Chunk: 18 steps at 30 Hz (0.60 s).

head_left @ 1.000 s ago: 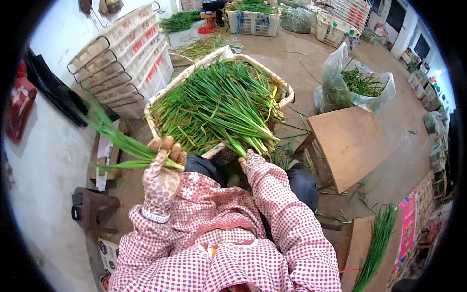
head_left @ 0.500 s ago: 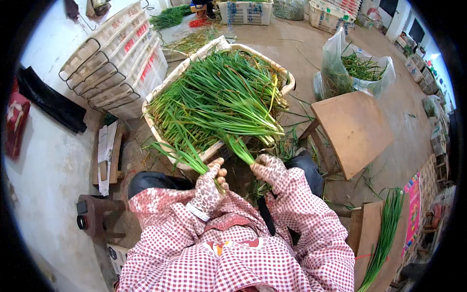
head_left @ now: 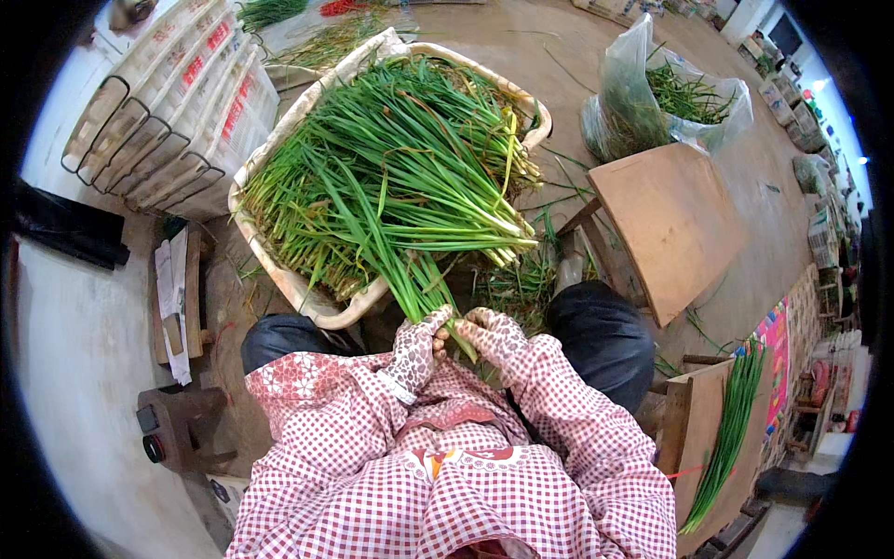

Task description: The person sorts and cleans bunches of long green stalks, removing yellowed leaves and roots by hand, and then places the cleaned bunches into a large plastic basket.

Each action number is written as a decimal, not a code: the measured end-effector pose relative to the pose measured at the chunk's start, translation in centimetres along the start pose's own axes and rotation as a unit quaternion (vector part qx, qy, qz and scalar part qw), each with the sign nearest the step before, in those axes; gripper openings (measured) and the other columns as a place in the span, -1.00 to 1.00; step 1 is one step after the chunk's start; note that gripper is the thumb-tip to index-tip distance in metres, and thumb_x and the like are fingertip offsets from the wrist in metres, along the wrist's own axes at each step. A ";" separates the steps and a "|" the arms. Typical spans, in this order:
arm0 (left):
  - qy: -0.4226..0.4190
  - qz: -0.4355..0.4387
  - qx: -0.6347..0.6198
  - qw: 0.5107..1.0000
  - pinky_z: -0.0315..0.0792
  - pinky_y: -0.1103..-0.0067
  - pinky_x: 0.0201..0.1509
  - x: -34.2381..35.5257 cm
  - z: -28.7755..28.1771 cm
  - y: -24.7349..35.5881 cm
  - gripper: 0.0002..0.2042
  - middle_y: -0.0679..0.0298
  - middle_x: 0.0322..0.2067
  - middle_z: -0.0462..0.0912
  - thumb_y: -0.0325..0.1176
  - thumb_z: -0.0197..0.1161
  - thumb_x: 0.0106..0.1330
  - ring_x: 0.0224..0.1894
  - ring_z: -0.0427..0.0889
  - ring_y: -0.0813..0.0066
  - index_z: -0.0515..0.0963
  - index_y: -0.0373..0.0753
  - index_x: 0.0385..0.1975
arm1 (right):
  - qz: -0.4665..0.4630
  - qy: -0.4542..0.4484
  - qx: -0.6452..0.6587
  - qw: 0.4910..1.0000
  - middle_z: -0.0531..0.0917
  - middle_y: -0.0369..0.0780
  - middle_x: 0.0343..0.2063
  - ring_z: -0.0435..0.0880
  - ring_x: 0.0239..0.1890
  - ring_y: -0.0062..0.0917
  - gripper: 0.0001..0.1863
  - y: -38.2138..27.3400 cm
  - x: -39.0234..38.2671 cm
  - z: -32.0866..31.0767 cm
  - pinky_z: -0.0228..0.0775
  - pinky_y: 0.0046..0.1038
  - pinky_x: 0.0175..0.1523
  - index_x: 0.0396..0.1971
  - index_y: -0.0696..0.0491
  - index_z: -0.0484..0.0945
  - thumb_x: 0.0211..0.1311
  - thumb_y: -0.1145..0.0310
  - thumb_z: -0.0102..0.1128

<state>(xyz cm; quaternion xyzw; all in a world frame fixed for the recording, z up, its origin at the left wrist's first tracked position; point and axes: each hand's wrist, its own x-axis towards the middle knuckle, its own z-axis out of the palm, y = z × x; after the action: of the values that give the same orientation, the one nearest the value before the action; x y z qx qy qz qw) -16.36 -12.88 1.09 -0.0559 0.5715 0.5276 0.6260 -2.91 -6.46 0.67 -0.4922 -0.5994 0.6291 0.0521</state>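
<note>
Left hand [head_left: 414,358] has neared right hand [head_left: 494,335], both gripping stalks [head_left: 413,281]; crate [head_left: 265,265] ahead, stool [head_left: 666,228] rightward.

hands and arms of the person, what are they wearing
The left hand and right hand wear pale gloves with dark brown spots; the left one has a whitish cuff. The sleeves are loose, in red-and-white check.

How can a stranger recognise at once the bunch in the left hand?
Start at the big pale crate with its heap of green stalks, then go down to the left hand in a spotted glove. The held bunch reaches up over the heap. Unlike the heap and the second bunch at lower right, this one is gripped.
</note>
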 end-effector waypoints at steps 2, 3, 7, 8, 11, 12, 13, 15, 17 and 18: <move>0.048 0.033 0.009 0.998 0.13 0.71 -0.75 0.2 0.2 -0.1 -0.85 0.42 -0.74 0.38 -0.30 0.27 0.06 -0.80 0.24 0.68 0.47 -0.17 -0.46 | 0.037 -0.011 0.055 0.998 0.58 -0.21 -0.52 0.54 -0.51 -0.53 -0.65 0.3 1.2 0.0 0.36 -0.53 -0.44 -0.26 0.19 0.47 0.15 0.17 0.06; 0.071 0.062 0.022 0.995 0.13 0.71 -0.76 0.6 0.2 -0.1 -0.83 0.41 -0.74 0.41 -0.31 0.28 0.05 -0.80 0.27 0.69 0.48 -0.20 -0.44 | 0.063 -0.015 0.102 0.993 0.58 -0.22 -0.54 0.54 -0.55 -0.52 -0.66 -0.4 1.2 -0.1 0.36 -0.53 -0.48 -0.28 0.18 0.48 0.15 0.18 0.06; 0.130 0.127 0.037 0.983 0.18 0.67 -0.79 1.0 0.0 0.5 -0.81 0.34 -0.72 0.45 -0.36 0.32 0.00 -0.82 0.30 0.65 0.46 -0.25 -0.47 | 0.034 -0.009 -0.178 0.983 0.60 -0.15 -0.52 0.59 -0.47 -0.45 -0.63 0.2 2.7 -0.2 0.41 -0.43 -0.36 -0.29 0.16 0.48 0.07 0.14 0.08; 0.138 0.136 0.026 0.981 0.19 0.67 -0.81 1.3 -0.5 0.8 -0.81 0.32 -0.72 0.44 -0.37 0.32 -0.01 -0.81 0.31 0.64 0.45 -0.25 -0.47 | 0.009 -0.009 -0.319 0.948 0.60 -0.10 -0.40 0.59 -0.31 -0.35 -0.56 -0.3 2.8 -0.9 0.39 -0.36 -0.20 -0.28 0.14 0.48 0.02 0.05 0.05; 0.103 0.151 -0.079 0.980 0.05 0.74 -0.76 1.2 -1.5 2.2 -0.86 0.50 -0.72 0.31 -0.36 0.27 0.07 -0.79 0.20 0.74 0.46 -0.18 -0.42 | 0.124 -0.059 -0.387 0.912 0.49 -0.04 -0.13 0.45 -0.03 -0.26 -0.40 -0.2 2.1 -3.7 0.26 -0.35 0.03 -0.13 0.15 0.42 0.03 -0.09 -0.01; 0.067 0.151 -0.087 0.982 0.05 0.74 -0.72 1.1 -2.3 2.7 -0.86 0.53 -0.76 0.26 -0.32 0.21 0.12 -0.80 0.17 0.75 0.48 -0.16 -0.37 | 0.140 -0.065 -0.401 0.903 0.47 -0.03 -0.10 0.43 -0.01 -0.26 -0.39 -0.1 1.5 -5.0 0.25 -0.35 0.05 -0.11 0.16 0.40 0.04 -0.09 -0.02; -0.007 0.132 -0.089 0.987 0.10 0.73 -0.68 0.6 -3.0 3.2 -0.82 0.52 -0.75 0.29 -0.29 0.16 0.17 -0.79 0.18 0.76 0.49 -0.15 -0.26 | 0.157 -0.071 -0.417 0.892 0.45 -0.03 -0.07 0.41 0.01 -0.26 -0.37 0.0 1.1 -5.9 0.23 -0.36 0.07 -0.08 0.16 0.39 0.05 -0.10 -0.02; -0.049 0.078 -0.081 0.992 0.13 0.73 -0.67 0.6 -2.9 3.5 -0.78 0.52 -0.73 0.32 -0.27 0.12 0.20 -0.78 0.20 0.77 0.48 -0.11 -0.17 | 0.174 -0.032 -0.421 0.890 0.36 -0.02 0.03 0.28 0.13 -0.26 -0.30 -0.1 1.0 -6.0 0.12 -0.38 0.16 0.01 0.18 0.30 0.07 -0.14 -0.06; -0.084 0.042 -0.117 0.989 0.15 0.72 -0.67 0.8 -2.7 2.7 -0.79 0.50 -0.71 0.35 -0.25 0.10 0.22 -0.77 0.22 0.77 0.48 -0.09 -0.17 | 0.080 0.004 -0.299 0.951 0.41 -0.01 -0.01 0.38 0.04 -0.24 -0.33 -0.4 0.6 -5.9 0.18 -0.37 0.14 0.03 0.16 0.29 0.14 -0.12 -0.15; -0.073 0.036 -0.119 0.990 0.15 0.72 -0.67 0.7 -2.5 2.3 -0.79 0.50 -0.70 0.34 -0.25 0.10 0.22 -0.77 0.22 0.76 0.48 -0.09 -0.17 | 0.019 -0.027 -0.200 0.979 0.43 -0.01 -0.05 0.41 0.01 -0.25 -0.37 -1.5 0.1 -5.6 0.21 -0.36 0.11 -0.01 0.16 0.32 0.17 -0.10 -0.17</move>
<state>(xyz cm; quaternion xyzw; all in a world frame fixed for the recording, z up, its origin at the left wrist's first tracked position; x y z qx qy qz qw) -19.81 -13.19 0.93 -0.0706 0.4592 0.6164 0.6358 0.06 -2.08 2.93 -0.4871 -0.7046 0.5105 -0.0756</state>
